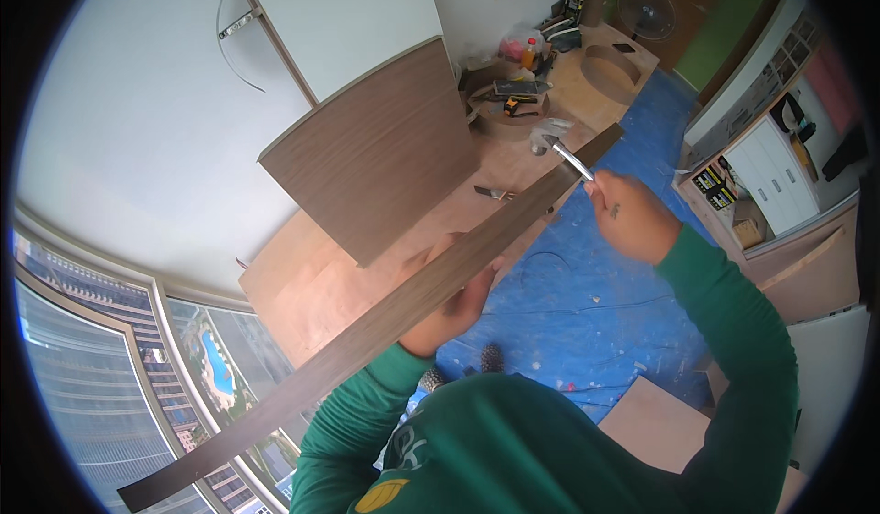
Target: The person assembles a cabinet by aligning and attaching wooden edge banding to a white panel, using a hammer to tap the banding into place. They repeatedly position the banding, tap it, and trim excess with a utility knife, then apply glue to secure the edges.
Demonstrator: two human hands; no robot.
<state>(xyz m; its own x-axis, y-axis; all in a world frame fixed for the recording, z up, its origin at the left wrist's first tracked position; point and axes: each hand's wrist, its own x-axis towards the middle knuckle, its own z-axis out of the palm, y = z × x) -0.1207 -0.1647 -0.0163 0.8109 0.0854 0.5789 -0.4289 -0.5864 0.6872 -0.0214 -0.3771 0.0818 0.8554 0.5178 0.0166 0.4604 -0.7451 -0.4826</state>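
Observation:
A long, narrow wood-grain strip [367,331] runs slantwise across the view, from the lower left by the window to the upper right. My left hand [466,301] is wrapped round its middle from below, the strip hiding part of the fingers. In my closed right hand [632,216] is a slim silver tool [574,159], its outer end over the strip's far part; its exact kind is unclear. Beyond the strip, a large curved wood-grain panel [376,147] stands on the worktable [302,308]. A small flat tool with a dark end [495,191] lies near it.
Round wooden rings [610,72], a tape measure [515,105], a clear plastic bag [550,132] and an orange bottle [528,53] crowd the table's far end. Blue sheeting [587,303] covers the floor. Windows are at the left, a white cabinet [773,170] at the right.

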